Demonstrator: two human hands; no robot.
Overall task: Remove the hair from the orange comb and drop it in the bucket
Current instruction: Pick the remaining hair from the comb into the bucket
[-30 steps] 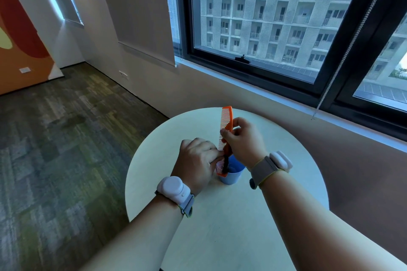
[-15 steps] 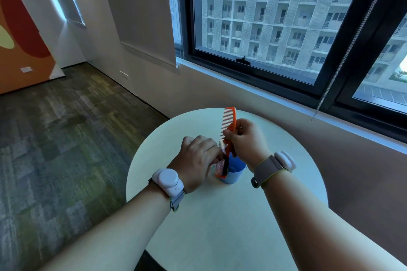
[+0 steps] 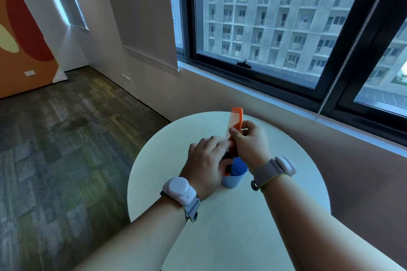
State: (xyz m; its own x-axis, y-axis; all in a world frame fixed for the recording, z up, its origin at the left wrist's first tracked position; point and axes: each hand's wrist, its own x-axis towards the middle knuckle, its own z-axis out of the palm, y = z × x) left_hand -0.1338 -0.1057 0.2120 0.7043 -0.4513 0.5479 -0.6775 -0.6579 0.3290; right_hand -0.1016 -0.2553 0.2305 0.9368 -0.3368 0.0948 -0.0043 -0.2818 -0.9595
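Since the earlier frames, the left hand (image 3: 206, 160) is slid lower along the orange comb (image 3: 234, 126), fingers curled at the teeth, seemingly on dark hair (image 3: 226, 157). It is held upright over the blue bucket (image 3: 234, 175) by the right hand (image 3: 250, 145), whose fingers are clamped on its spine; the hair is judged nearly stripped.

No readable text, label or number anywhere

Bucket (image 3: 234, 179) on table (image 3: 297, 182), comb (image 3: 235, 124) above it, between hands (image 3: 207, 165)
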